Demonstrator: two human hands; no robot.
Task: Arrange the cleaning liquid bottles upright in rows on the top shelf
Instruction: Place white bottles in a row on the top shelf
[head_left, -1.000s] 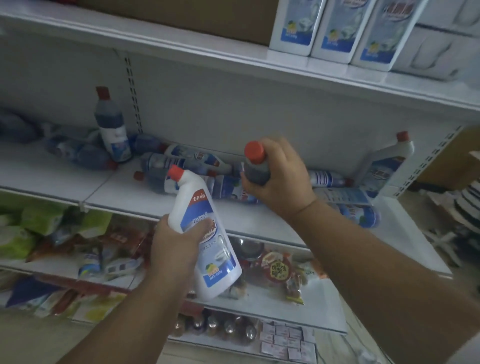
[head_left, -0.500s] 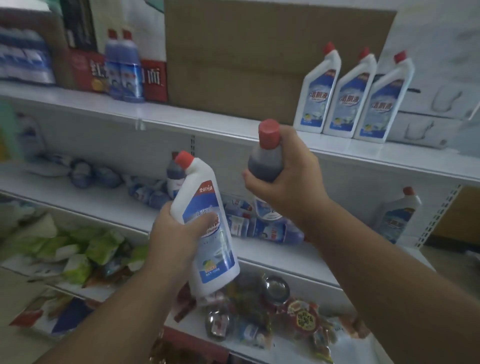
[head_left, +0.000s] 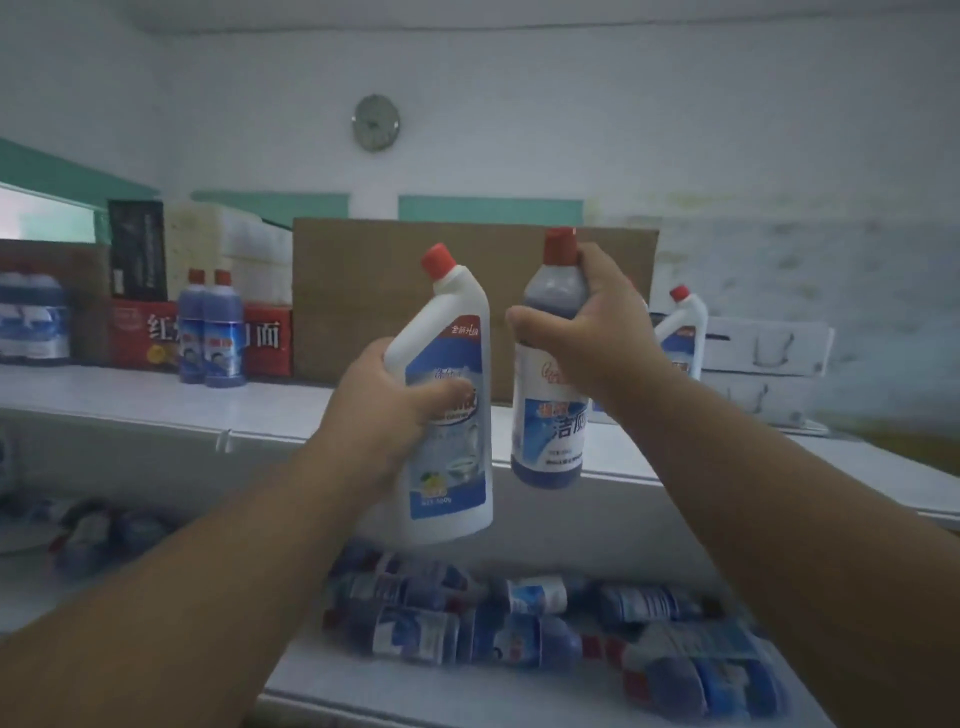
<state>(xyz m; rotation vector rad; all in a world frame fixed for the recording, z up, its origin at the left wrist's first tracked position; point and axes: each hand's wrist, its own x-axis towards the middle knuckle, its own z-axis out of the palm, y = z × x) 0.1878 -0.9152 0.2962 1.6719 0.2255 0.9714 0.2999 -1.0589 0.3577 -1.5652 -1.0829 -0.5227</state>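
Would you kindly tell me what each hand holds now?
Left hand: grips the white bottle.
Right hand: grips the blue bottle.

Looking like a small shop. White metal display shelving (head_left: 156, 400) is running in tiers, the lower tier carrying a heap of identical blue-labelled, red-capped cleaner bottles (head_left: 519, 618). Red printed cartons (head_left: 132, 332), a brown cardboard box (head_left: 358, 301) and shrink-wrapped bottle packs (head_left: 34, 317) are sitting on top.
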